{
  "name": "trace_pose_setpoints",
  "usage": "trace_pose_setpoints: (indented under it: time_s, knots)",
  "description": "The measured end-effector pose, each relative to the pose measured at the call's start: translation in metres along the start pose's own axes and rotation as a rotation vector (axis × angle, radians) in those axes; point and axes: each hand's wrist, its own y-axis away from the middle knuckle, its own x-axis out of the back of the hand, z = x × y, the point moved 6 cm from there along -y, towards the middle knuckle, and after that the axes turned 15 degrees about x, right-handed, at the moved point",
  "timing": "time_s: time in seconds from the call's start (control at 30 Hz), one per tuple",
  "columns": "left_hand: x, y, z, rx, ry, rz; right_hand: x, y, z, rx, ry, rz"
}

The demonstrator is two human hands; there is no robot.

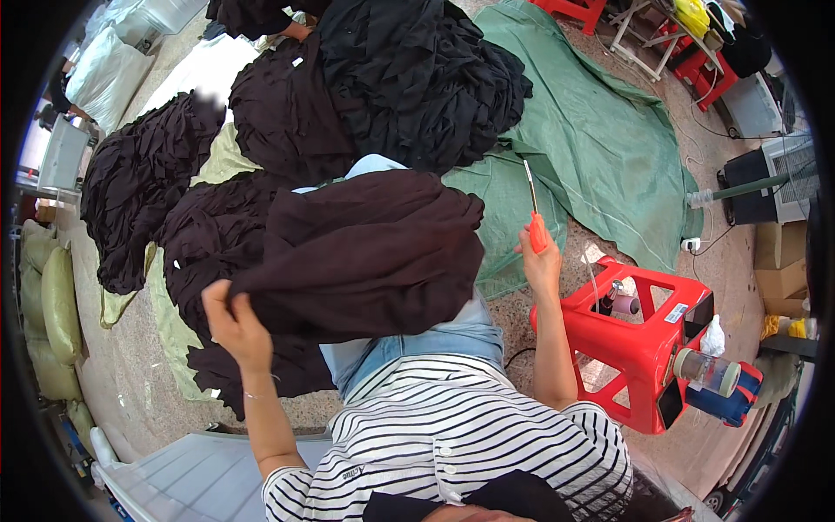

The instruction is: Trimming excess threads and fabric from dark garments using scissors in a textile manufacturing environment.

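Note:
A dark brown garment (pixel 365 252) lies bunched across my lap, over my light blue jeans. At its near left corner my left hand (pixel 239 332) pinches the fabric between thumb and fingers. My right hand (pixel 543 261) is raised beside the lap, to the right of the garment and apart from it. It grips a slim tool (pixel 538 233) by its orange handle, and the thin metal end points up and away from me. I cannot make out the exact kind of tool. More dark brown cloth (pixel 213 230) is heaped at my left knee.
Large piles of black cloth (pixel 417 83) and brown cloth (pixel 152 174) lie ahead on a green sheet (pixel 600 130). Another person's hand (pixel 298 31) shows at the far pile. A red stool (pixel 622 326) at right carries a clear jar (pixel 709 372). Stuffed sacks (pixel 61 304) line the left.

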Motion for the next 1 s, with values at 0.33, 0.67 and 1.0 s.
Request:
trace_pose_setpoints:
  time_s: [0.33,0.67,1.0]
  knots:
    - [-0.041,0.039,-0.043,0.162,0.016,-0.497,-0.055,0.009,-0.086,0.230,-0.167,-0.295]
    - [-0.004,0.027,-0.045,0.176,0.155,-0.249,-0.026,-0.030,-0.186,0.531,-0.375,-0.271]
    - [0.101,-0.133,0.085,-0.444,0.055,0.429,-0.002,-0.065,-0.321,0.802,-0.640,-0.159]
